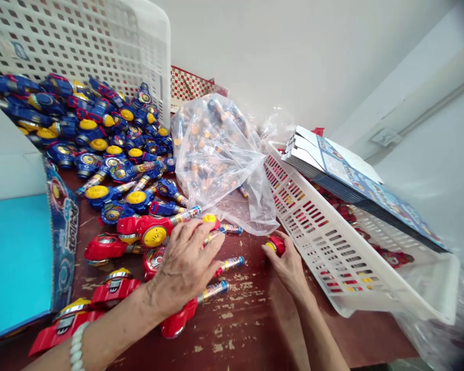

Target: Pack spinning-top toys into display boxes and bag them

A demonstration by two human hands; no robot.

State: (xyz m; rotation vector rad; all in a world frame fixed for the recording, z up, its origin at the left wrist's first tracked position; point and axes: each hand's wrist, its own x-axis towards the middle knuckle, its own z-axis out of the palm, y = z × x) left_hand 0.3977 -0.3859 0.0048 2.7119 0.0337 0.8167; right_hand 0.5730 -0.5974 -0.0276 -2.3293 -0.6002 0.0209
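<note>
My left hand point(189, 257) rests palm down over several red toys, fingers stretched and apart; what lies under the palm is hidden. One red toy point(141, 226) beside its fingertips has a yellow disc and a clear printed tube at its end. Another red toy point(180, 318) with a tube lies below that hand. Away to the right, by the basket's side, my right hand point(290, 263) has its fingers closed around a small red toy with a yellow disc point(274, 246). Part of that toy is covered by the fingers.
Blue toys point(96, 193) are heaped at the left before a white crate point(150, 31). A clear plastic bag point(220, 154) of tubes stands centrally. At right, flattened boxes point(355, 175) lie across a white basket point(305, 237) of red toys. An open box point(64, 242) is at left.
</note>
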